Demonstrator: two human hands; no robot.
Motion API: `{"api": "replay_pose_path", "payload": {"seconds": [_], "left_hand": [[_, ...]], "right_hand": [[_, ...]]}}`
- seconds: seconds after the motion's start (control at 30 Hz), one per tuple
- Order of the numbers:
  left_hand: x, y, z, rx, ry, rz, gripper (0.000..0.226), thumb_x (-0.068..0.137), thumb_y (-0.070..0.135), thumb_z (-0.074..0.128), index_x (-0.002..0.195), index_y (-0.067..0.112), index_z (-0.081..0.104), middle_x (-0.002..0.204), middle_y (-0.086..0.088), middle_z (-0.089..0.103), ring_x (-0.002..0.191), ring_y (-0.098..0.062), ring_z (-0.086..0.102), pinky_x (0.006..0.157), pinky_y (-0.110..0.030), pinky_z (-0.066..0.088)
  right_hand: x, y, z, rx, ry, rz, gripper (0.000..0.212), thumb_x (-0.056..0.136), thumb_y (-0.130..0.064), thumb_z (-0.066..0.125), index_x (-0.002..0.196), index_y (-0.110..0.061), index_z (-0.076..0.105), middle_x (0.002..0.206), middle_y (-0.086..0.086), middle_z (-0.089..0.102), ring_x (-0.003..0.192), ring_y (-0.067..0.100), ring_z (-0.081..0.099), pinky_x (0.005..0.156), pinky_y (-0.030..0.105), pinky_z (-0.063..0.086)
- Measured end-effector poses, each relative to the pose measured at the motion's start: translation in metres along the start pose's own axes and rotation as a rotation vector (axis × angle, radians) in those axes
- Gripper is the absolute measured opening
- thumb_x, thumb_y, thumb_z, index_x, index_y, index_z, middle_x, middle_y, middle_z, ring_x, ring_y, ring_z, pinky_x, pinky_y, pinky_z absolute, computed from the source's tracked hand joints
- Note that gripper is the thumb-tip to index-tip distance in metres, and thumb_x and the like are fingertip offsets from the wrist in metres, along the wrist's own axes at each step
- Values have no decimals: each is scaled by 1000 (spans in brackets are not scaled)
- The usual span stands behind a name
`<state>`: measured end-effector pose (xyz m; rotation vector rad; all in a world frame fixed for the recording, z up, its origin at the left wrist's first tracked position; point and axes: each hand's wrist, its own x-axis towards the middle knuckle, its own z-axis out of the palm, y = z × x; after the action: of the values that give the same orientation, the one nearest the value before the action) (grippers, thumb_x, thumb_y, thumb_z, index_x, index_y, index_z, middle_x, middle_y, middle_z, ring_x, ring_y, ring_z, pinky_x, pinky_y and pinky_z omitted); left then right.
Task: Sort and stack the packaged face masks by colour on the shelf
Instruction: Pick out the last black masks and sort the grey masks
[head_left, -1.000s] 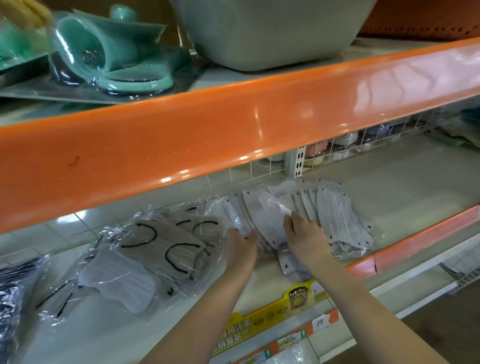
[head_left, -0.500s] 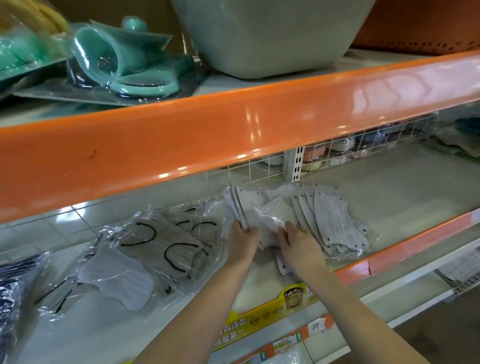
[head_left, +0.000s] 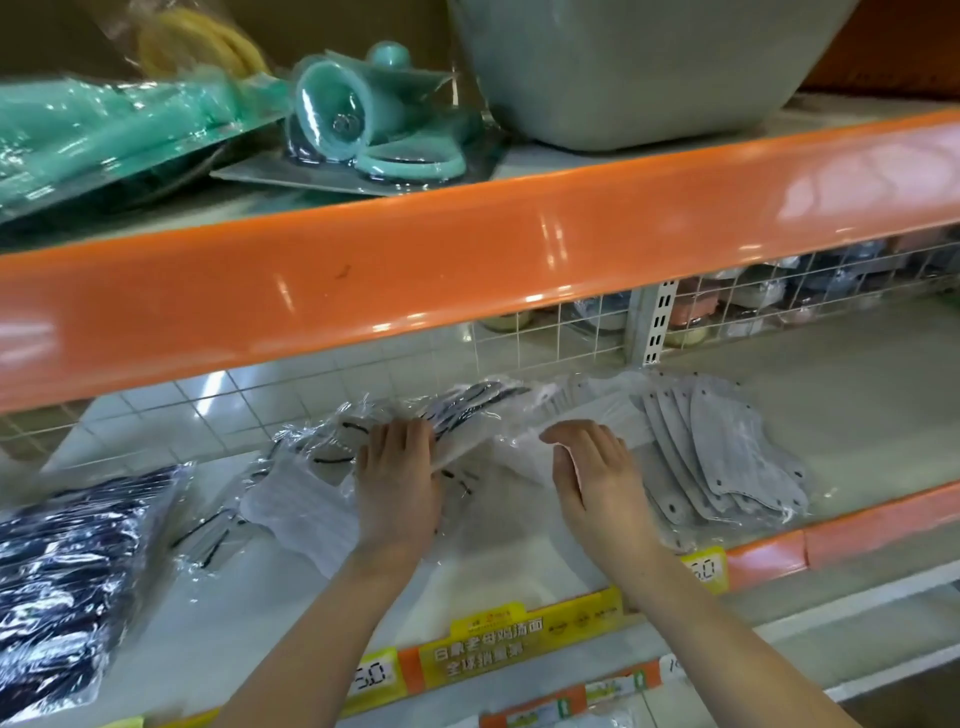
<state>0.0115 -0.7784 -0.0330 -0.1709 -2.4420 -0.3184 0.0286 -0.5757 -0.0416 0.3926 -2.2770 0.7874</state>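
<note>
On the lower shelf (head_left: 857, 415) a light grey mask packet (head_left: 519, 434) in clear wrap lies tilted between my hands. My left hand (head_left: 397, 483) has its fingers over the packet's left end, with the thumb hidden, above a loose pile of grey masks with black ear loops (head_left: 291, 499). The packet's right end is held by the curled fingers of my right hand (head_left: 597, 478). A fanned pile of grey masks (head_left: 727, 457) lies right of that hand. Dark navy mask packets (head_left: 62, 582) are stacked at the far left.
An orange shelf beam (head_left: 467, 260) hangs low over the masks. A wire grid (head_left: 571, 332) backs the shelf, with jars behind it. The upper shelf carries teal packaged goods (head_left: 363, 119) and a grey tub (head_left: 623, 67). Yellow price labels (head_left: 519, 644) line the front edge.
Both hands have moved left from the fanned grey pile, carrying a packet towards the black-loop pile. The camera has shifted left, bringing the navy stack into fuller view.
</note>
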Motion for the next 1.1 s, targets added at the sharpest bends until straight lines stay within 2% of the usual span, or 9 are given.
{"api": "replay_pose_path", "payload": {"seconds": [0.07,0.2,0.33,0.43,0.53,0.67,0.77,0.9,1.1], "left_hand": [[-12,-13,2,102,-9,69,39,43,-8,71,77,6,61,79,-12,61,80,-32,53,62,-38,46],[-36,-34,4,105,-51,203,23,60,14,53,82,10,59,85,-8,62,88,-29,49,71,-36,35],[-60,-49,1,7,-257,209,63,38,4,81,93,16,53,94,-4,62,94,-23,51,75,-36,47],[-73,-48,-7,-29,-358,156,45,59,19,82,99,18,59,102,0,63,99,-22,58,79,-37,54],[-80,-45,-15,9,-409,119,41,77,51,53,102,21,64,108,4,62,104,-15,51,82,-33,53],[-82,-42,-23,1,-403,56,56,85,65,34,98,24,69,106,7,65,101,-14,61,83,-30,51],[-74,-42,-28,-115,-443,-140,67,88,63,11,112,25,61,118,6,59,113,-13,52,94,-29,40],[-63,-62,-21,-80,-438,-311,36,99,41,38,127,22,51,130,1,52,122,-18,43,99,-32,35],[-51,-77,-23,22,-591,-332,49,91,44,57,134,25,44,129,2,50,123,-20,39,98,-32,32]], "right_hand": [[1,-14,3,59,-13,-124,21,91,-15,44,97,-11,64,98,2,64,91,18,56,76,30,42],[-7,-29,24,-16,-182,-217,25,86,-20,49,105,-13,64,108,2,63,100,19,56,84,29,42],[-21,-26,48,-166,-444,-146,44,71,-26,70,113,-15,64,118,3,64,107,23,62,87,35,51],[-31,-25,58,-225,-550,-101,55,51,-28,87,102,-18,70,106,1,69,95,21,68,81,35,55],[-36,-26,65,-216,-554,-60,50,42,-26,90,89,-23,73,96,-3,71,86,18,70,71,32,56],[-36,-29,62,-209,-536,-59,32,64,-48,71,84,-24,73,95,-3,70,85,19,69,68,34,55],[-31,-41,57,-215,-605,7,62,82,-68,30,105,-25,69,118,-5,63,112,18,58,89,38,46],[-27,-45,57,-199,-717,69,51,95,-61,27,123,-30,57,134,-8,48,128,15,39,101,34,31],[-26,-57,65,-219,-719,103,38,100,-43,38,130,-24,50,137,-5,42,130,16,37,103,33,33]]}}
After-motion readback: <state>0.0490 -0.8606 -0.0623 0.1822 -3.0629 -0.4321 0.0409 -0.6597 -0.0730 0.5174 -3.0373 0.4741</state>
